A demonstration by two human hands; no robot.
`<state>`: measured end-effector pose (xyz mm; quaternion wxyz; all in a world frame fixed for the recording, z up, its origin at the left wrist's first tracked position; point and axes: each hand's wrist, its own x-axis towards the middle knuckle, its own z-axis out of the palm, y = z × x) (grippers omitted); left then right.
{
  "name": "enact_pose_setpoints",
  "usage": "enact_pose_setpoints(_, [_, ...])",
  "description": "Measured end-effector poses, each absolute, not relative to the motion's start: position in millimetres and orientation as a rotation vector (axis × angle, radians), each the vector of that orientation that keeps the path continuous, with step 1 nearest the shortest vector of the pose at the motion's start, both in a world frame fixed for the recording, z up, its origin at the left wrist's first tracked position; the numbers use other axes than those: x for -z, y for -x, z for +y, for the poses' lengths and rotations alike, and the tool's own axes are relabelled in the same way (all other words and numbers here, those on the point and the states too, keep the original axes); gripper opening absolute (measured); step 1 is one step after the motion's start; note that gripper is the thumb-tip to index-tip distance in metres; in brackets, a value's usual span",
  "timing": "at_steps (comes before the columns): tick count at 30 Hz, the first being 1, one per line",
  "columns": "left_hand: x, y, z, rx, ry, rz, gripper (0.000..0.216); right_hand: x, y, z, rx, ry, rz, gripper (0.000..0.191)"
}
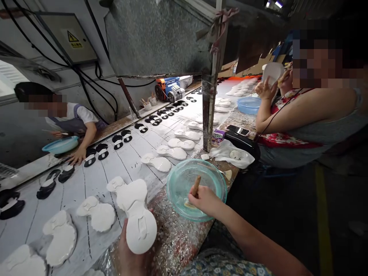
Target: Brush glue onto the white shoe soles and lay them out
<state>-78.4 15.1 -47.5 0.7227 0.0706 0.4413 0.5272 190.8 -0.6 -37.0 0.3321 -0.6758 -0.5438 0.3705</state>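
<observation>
Matte white lobed sole piece [140, 226], left hand [130, 253]; right hand [203, 201] gripping stick [196, 186].

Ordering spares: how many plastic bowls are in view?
3: a clear green one under the person's right hand, a blue one beside the right co-worker, a teal one by the far co-worker. Others may be hidden.

Sole-shaped pieces [99, 216] in rows along the bench [86, 184], glass bowl [181, 180] right of them, phone [237, 130] on a bag [241, 142] beyond
</observation>
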Motion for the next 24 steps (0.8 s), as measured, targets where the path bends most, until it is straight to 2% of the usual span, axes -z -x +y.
enact_pose_setpoints(3, [42,63,22,-1.241,-0.184,0.980,0.048,38,-190,-1,-1.067,1.609,-1.414,0.024])
enact_pose_setpoints(7, [31,39,28,-1.303,-0.169,0.982,0.045,29,-181,-11,-1.099,1.378,-1.365,0.023])
enact_pose_setpoints(13, [9,22,25,-1.289,-0.218,0.939,0.047,4,-162,-40,-0.909,1.099,-1.404,0.015])
enact_pose_setpoints(19, [-3,20,15,-1.230,-0.237,0.897,0.048,-4,-156,-49,-0.788,0.942,-1.530,0.017])
enact_pose_setpoints(24, [-5,23,11,-1.142,-0.244,0.845,0.038,-10,-159,-34,-0.659,0.920,-1.576,0.019])
